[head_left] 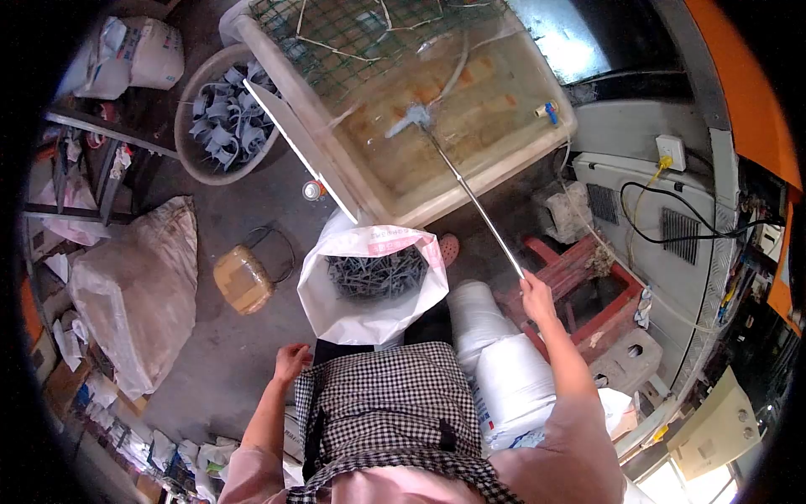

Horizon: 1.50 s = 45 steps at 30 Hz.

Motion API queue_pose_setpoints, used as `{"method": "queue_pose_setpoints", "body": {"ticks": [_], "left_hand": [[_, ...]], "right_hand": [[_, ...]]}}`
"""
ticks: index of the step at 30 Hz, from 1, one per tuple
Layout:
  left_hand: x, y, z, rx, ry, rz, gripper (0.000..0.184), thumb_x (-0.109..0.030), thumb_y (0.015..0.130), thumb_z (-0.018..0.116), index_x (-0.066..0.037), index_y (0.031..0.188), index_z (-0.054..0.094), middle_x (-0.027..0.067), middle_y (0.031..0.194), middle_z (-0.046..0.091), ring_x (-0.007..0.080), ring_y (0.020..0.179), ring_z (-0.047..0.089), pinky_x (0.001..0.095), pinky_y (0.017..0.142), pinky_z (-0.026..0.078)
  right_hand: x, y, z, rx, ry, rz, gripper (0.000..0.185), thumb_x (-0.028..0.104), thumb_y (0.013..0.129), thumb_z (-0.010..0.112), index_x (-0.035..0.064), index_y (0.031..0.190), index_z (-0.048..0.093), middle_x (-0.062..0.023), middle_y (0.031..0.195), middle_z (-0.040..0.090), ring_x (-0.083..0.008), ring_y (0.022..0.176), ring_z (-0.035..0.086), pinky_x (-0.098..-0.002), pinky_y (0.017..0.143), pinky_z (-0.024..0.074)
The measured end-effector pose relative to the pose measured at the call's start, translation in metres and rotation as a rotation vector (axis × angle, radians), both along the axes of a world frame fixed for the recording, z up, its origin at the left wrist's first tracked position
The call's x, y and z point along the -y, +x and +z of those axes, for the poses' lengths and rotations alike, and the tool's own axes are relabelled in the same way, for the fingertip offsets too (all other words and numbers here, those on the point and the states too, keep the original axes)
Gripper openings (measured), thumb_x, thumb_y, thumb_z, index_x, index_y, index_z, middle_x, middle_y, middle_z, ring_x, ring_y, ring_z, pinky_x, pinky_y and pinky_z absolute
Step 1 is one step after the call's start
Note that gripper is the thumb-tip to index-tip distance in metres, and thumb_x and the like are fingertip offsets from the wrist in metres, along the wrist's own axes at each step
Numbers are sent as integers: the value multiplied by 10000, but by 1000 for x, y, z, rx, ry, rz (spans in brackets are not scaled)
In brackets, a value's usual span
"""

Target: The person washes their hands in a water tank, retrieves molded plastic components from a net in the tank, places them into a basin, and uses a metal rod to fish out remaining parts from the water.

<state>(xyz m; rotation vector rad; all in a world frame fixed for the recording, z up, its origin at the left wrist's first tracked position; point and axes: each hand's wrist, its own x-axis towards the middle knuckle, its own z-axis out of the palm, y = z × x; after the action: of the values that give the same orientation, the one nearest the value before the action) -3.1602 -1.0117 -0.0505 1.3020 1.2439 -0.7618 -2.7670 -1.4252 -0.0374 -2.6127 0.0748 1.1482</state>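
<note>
My right hand (536, 297) is closed around the lower end of a long thin metal pole (470, 191). The pole slants up and left over a large pale tub (403, 212) of murky water. At its far tip, over the water, is a bluish-grey piece (411, 119); whether it is fixed to the pole or picked up by it I cannot tell. My left hand (293, 361) hangs beside the checked apron (386, 378), its fingers loosely bent and holding nothing. Just ahead of the apron stands an open white sack (315, 286) with many thin dark-grey pieces (378, 273).
A round basin (189, 155) of grey plastic parts stands left of the tub. Green netting (336, 50) covers the tub's far end. A taped package (242, 280) lies on the floor. White sacks (508, 378) and a red frame (621, 294) are on the right.
</note>
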Motion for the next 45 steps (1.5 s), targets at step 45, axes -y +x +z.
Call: {"method": "queue_pose_setpoints", "body": {"ticks": [45], "left_hand": [[13, 20, -11, -23, 26, 159, 214, -137, 853, 505, 39, 958, 566, 108, 749, 615, 153, 655, 592, 265, 598, 489]], "right_hand": [[-179, 99, -168, 215, 265, 91, 333, 270, 867, 408, 102, 1140, 499, -225, 961, 564, -421, 914, 508, -461, 781, 415]]}}
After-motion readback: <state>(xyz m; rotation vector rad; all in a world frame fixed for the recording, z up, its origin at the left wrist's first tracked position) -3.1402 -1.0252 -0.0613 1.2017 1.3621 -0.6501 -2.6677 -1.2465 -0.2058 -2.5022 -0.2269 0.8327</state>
